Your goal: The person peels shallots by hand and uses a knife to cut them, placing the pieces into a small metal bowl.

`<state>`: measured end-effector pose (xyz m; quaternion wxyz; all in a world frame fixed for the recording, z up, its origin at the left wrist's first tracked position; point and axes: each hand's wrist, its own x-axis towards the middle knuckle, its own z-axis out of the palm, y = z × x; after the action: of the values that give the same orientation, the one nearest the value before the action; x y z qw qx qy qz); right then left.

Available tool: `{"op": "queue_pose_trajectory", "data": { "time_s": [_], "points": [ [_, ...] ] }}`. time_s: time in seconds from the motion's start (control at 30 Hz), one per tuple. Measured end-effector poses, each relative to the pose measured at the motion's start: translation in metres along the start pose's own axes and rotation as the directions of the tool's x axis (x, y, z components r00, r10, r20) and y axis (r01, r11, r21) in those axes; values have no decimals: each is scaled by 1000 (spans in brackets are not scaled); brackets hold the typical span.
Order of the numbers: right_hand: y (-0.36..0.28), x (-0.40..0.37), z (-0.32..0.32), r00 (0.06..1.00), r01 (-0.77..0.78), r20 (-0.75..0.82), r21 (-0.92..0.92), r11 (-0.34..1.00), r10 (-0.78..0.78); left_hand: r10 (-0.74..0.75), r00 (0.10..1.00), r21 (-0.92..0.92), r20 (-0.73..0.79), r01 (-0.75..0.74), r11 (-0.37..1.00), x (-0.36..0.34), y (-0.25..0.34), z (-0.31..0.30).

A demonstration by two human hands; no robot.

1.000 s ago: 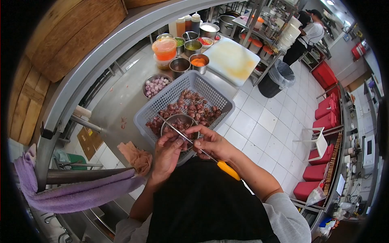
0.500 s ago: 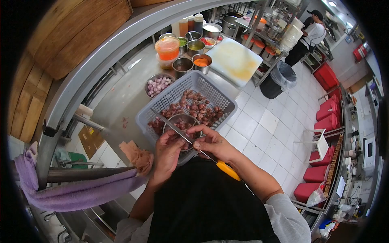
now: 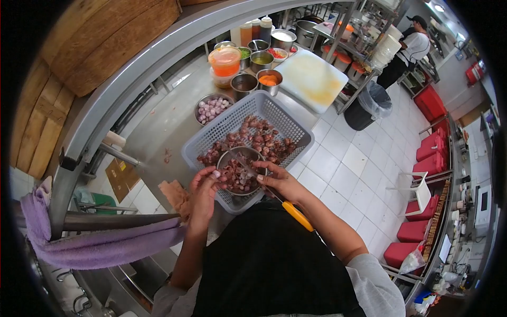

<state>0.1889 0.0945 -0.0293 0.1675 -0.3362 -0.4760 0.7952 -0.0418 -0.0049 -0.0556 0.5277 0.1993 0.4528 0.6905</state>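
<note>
Between finger and thumb of my left hand (image 3: 203, 187) is a small pale-purple peeled shallot (image 3: 216, 174), at the left rim of a metal bowl (image 3: 248, 150). My right hand (image 3: 277, 182) is closed on a knife (image 3: 297, 215) with a yellow handle; its blade points forward over the bowl, blurred. Reddish-brown skins (image 3: 236, 174) lie in the bowl. The bowl rests in a grey perforated plastic basket (image 3: 293, 113), among many unpeeled shallots (image 3: 266, 142). Behind the basket's left corner stands a bowl of peeled shallots (image 3: 213, 108).
Metal pots, an orange-filled tub (image 3: 224, 62) and squeeze bottles (image 3: 265, 29) stand behind the basket. A white cutting board (image 3: 311, 79) lies at right. Purple towel (image 3: 105, 243) hangs over a rail at left. Beyond are a lined bin (image 3: 364, 108) and another person (image 3: 414, 47).
My left hand has moved left, away from the knife, with the shallot in its fingers. The knife blade has swung from pointing left to pointing more forward over the bowl.
</note>
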Motion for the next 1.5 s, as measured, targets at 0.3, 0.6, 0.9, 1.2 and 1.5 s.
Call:
{"op": "queue_pose_trajectory", "data": {
  "time_s": [0.3, 0.6, 0.9, 1.2, 1.5],
  "points": [
    [2, -23, -26, 991, 113, -100, 296, 949, -87, 190, 972, 241, -137, -154, 958, 84, 28, -4],
    [17, -73, -57, 967, 143, -244, 295, 945, -71, 373, 927, 637, -32, -269, 722, 228, 49, 9],
    [13, -78, -59, 959, 184, -273, 387, 904, -79, 110, 876, 860, 469, -482, 171, 209, -16, 41],
    [18, -92, -76, 960, 207, -263, 429, 879, -97, -222, 805, 829, 551, -558, 33, 206, -70, 78],
    [21, -92, -99, 963, 217, -242, 445, 869, -116, 19, 858, 849, 514, -505, -152, 225, -79, 84]
  ]
}}
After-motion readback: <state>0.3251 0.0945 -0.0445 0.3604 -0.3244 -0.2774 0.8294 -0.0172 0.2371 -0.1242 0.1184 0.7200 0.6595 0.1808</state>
